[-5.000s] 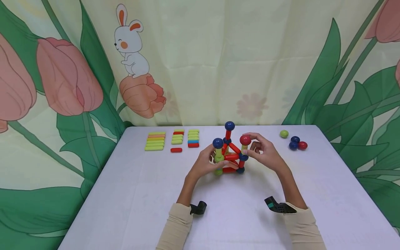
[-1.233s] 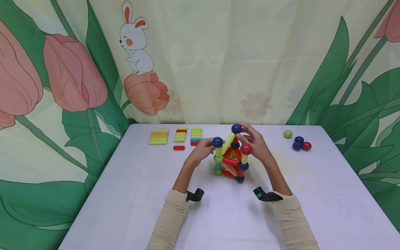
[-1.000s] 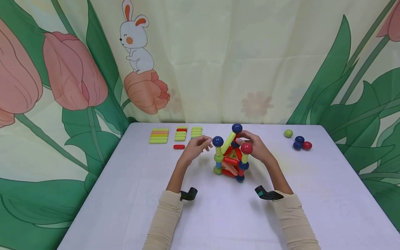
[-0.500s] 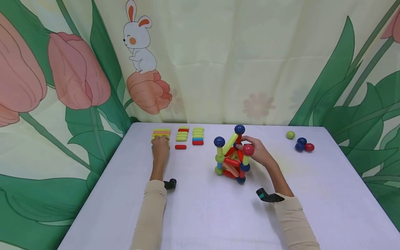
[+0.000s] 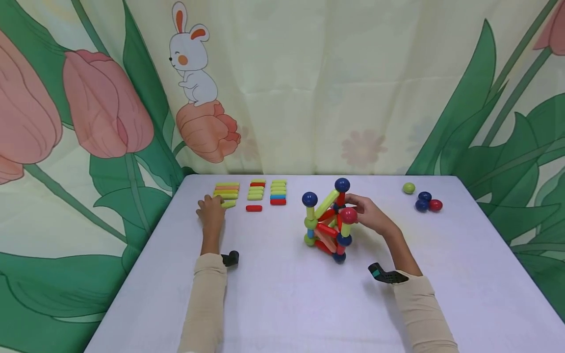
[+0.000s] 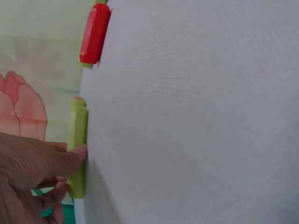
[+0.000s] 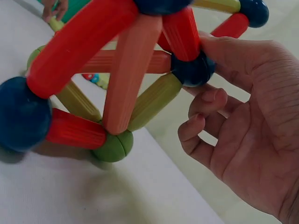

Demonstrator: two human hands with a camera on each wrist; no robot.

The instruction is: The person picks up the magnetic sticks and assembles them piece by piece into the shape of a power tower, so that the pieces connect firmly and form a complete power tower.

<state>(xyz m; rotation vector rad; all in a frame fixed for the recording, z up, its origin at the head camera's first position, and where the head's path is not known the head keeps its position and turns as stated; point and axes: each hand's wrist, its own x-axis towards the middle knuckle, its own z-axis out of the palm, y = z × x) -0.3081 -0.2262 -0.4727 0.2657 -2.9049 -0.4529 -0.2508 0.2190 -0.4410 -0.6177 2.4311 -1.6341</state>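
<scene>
Rod in yellow-green (image 6: pixel 78 126) is pinched by the left hand (image 5: pixel 212 212), thumb against fingers, near the leftmost rod row (image 5: pixel 226 191), while the right hand (image 5: pixel 371 214) grips one blue ball (image 7: pixel 194 70) of the ball-and-rod frame (image 5: pixel 327 229) on the table (image 5: pixel 291 299), probably to steady it

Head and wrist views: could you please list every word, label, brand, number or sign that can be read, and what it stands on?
There are none that can be read.
Multicoloured rod-and-ball structure: no lettering visible.
Yellow-green rod pinched by the left hand: no lettering visible.
Cream fabric backdrop: printed pictures only.
Black wrist-worn camera on the right arm: any marking is too small to read.
</scene>
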